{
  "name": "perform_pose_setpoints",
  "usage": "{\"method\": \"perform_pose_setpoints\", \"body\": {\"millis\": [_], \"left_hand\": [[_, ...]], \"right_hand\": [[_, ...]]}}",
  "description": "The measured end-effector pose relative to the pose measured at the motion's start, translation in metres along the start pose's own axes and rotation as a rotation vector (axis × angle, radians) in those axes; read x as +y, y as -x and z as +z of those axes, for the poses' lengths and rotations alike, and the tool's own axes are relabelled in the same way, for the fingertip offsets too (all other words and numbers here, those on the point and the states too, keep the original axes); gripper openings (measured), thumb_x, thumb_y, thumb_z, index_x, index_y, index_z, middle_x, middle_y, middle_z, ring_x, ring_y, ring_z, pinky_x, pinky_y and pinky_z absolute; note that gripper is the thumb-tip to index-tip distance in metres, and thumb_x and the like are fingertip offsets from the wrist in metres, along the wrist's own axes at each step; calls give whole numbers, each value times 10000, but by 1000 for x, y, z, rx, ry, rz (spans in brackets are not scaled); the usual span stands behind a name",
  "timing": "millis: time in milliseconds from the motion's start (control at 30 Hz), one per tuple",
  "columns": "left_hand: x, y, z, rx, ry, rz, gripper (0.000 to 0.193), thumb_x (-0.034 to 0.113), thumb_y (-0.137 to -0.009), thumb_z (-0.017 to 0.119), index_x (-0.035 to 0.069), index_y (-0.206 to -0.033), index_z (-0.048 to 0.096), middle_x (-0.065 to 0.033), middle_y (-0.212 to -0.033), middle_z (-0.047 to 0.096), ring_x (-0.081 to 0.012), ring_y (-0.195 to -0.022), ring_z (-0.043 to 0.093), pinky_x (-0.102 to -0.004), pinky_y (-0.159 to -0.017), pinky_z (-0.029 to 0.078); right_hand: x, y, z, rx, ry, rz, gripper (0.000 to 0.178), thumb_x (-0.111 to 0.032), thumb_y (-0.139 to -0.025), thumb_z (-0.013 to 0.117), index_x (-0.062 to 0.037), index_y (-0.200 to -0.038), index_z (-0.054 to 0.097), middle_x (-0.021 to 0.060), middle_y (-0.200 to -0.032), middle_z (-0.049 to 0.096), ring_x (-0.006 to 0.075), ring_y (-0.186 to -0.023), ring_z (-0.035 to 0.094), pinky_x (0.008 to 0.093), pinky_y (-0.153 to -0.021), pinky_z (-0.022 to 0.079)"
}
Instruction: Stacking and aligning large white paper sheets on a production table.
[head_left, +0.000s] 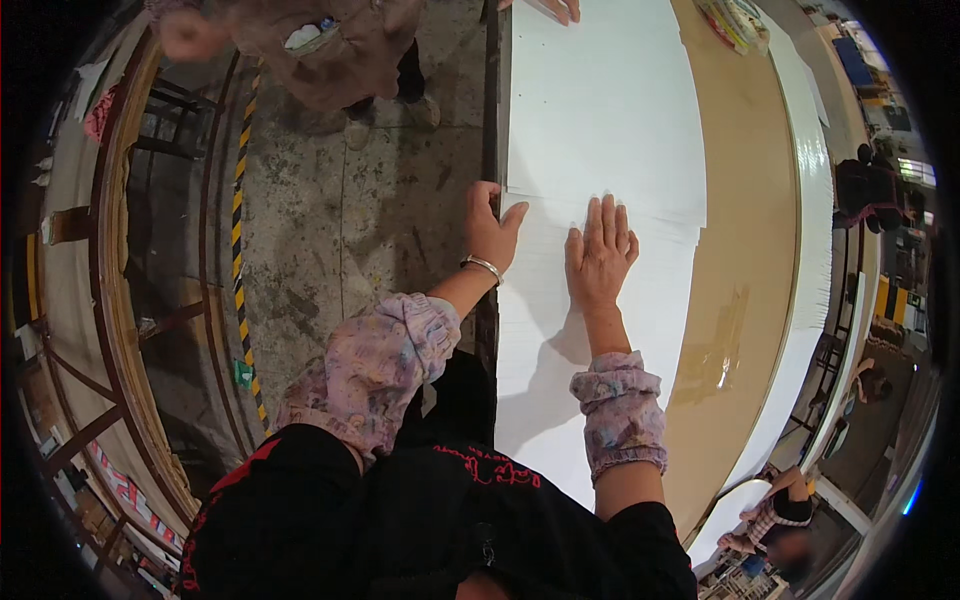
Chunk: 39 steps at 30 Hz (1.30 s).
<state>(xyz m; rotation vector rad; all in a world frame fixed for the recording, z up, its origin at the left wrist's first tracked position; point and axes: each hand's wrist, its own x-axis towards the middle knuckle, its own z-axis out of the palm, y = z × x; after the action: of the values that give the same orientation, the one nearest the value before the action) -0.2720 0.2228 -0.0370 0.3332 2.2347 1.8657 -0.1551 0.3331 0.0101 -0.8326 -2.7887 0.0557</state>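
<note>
White sheets (600, 110) lie along the left side of a long table, with a seam crossing them just beyond my hands. My right hand (600, 255) rests palm down on the nearer white sheet (545, 400), fingers stretched toward the seam. At the table's left edge (489, 130) is my left hand (487, 235), its thumb on the sheet by the seam and its index finger apart from it at the edge. The other left fingers are mostly hidden. Another person's hand (555, 10) touches the far end of the sheets.
Brown board (740, 200) with shiny clear tape (728, 340) shows right of the sheets. A plastic-wrapped bundle (735, 22) lies at its far end. A person in a brown apron (325, 50) stands far left. Yellow-black floor tape (240, 210) runs beside a rack (110, 250).
</note>
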Motion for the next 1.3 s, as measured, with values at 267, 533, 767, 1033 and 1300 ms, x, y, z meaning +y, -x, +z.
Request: {"method": "perform_pose_setpoints", "body": {"millis": [267,533,767,1033,1300], "left_hand": [[8,-14,4,30,-52,-76,376,219,-686,730,33,-843,444,-89,-812,440,-230,-736,436,-344,-666,387],[-9,-15,1,15,1,62,334,130,-689,715,33,-820,424,-73,-779,402,-227,-719,396,-338,-651,364],[-4,-11,7,30,-8,40,356,162,-733,706,29,-880,410,-63,-800,385,-201,-735,388,-331,-672,363],[32,-1,5,-93,-163,64,630,136,-797,627,5,-1315,293,-195,-1265,375,-316,-1200,370,-387,-1001,313],[33,1,0,-243,-238,208,640,105,-874,520,21,-1401,167,-195,-1421,214,-325,-1310,234,-386,-1052,253]], "right_hand": [[-2,3,-4,21,-29,13,518,-320,-876,447,-107,-1344,381,105,-1409,340,292,-1315,259,465,-1037,169],[-7,6,-5,52,-30,38,544,-291,-835,500,-106,-1336,395,101,-1407,345,297,-1291,291,464,-1021,191],[-6,5,-15,63,-62,85,531,-283,-821,501,-123,-1318,407,78,-1398,354,279,-1289,292,471,-1017,209],[47,8,-12,109,-63,103,508,-320,-835,527,-109,-1288,441,82,-1376,387,269,-1248,362,442,-981,284],[181,-14,-12,526,-263,587,370,-216,-815,612,28,-1091,569,230,-1090,562,340,-913,568,386,-776,459]]}}
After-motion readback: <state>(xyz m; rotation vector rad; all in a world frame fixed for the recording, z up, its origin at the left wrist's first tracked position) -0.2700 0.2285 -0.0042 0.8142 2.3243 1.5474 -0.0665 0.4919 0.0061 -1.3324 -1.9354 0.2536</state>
